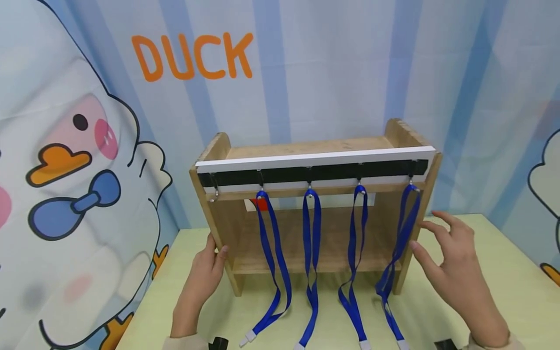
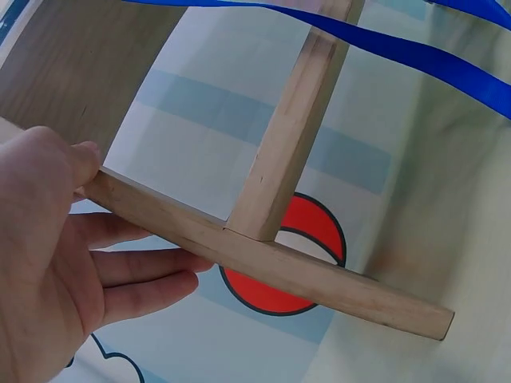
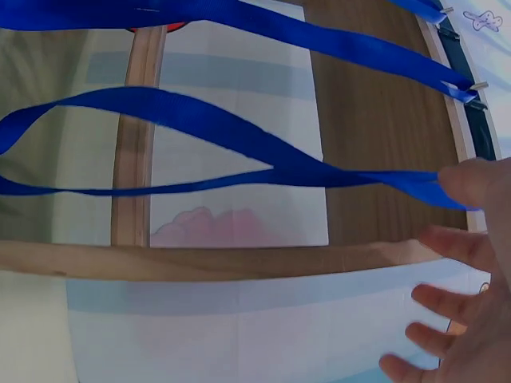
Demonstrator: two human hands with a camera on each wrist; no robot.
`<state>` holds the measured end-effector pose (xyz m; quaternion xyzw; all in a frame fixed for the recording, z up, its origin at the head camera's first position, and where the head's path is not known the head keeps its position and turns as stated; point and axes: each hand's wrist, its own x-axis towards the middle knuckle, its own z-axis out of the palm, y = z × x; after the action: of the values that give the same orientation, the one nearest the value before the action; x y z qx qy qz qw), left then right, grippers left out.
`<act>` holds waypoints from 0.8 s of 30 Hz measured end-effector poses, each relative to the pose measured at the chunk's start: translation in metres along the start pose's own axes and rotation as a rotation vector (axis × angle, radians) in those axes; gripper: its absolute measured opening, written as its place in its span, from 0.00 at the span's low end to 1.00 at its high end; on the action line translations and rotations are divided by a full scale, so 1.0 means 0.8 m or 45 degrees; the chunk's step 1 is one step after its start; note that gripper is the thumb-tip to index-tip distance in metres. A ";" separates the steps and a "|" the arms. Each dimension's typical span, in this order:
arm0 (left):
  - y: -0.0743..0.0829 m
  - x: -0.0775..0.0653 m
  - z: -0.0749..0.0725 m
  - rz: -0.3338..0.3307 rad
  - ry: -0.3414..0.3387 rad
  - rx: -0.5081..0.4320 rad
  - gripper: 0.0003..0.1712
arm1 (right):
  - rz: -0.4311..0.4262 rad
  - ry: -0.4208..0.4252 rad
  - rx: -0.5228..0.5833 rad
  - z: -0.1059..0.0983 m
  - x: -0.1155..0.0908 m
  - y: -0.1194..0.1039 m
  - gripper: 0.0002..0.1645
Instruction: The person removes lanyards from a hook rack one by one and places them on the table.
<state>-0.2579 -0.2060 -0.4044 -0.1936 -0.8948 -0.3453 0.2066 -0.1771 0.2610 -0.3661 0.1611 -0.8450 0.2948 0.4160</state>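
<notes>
Bright, even light in the head view, dimmer wrist views, soft shadows on the pale table (image 1: 503,272)

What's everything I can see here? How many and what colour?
table: 1, pale yellow-green, bottom of the view
shelf: 1, light-brown wood, on the table
board: 1, white, across the shelf's front
strip: 1, black, along the board
hooks: 5, silvery, along the strip
lanyards: 4, blue, on every hook but the leftmost
clips: 4, whitish, at the lanyards' lower ends
backdrop: at least 1, pale blue stripes, behind the shelf
word DUCK: 1, orange, backdrop's upper left
large duck: 1, mostly white, backdrop's left
other prints: several, various colours, elsewhere on backdrop
wrist pieces: 2, black, bottom edge
sleeves: 2, beige, bottom edge
left grip: 1, bare, holding the shelf's left side
right grip: 1, bare, beside the shelf's right side
</notes>
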 end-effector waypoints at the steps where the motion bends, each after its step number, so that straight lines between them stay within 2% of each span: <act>1: 0.000 0.000 0.000 -0.002 -0.002 -0.005 0.28 | -0.008 0.018 0.008 0.001 0.001 -0.001 0.19; 7: -0.001 0.001 0.001 -0.026 -0.009 -0.023 0.28 | 0.047 0.112 0.040 0.006 0.004 -0.007 0.19; 13: -0.001 -0.004 0.002 -0.050 -0.001 -0.040 0.27 | 0.089 0.139 0.057 0.014 0.011 -0.010 0.19; 20: -0.001 -0.004 0.004 -0.036 0.019 -0.021 0.28 | 0.046 0.224 0.049 0.017 0.034 -0.014 0.23; 24: -0.002 -0.001 0.005 -0.055 0.017 -0.029 0.27 | 0.057 0.258 0.050 0.014 0.043 -0.016 0.24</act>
<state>-0.2586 -0.2045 -0.4079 -0.1743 -0.8934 -0.3610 0.2029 -0.1976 0.2431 -0.3394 0.1197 -0.7962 0.3352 0.4893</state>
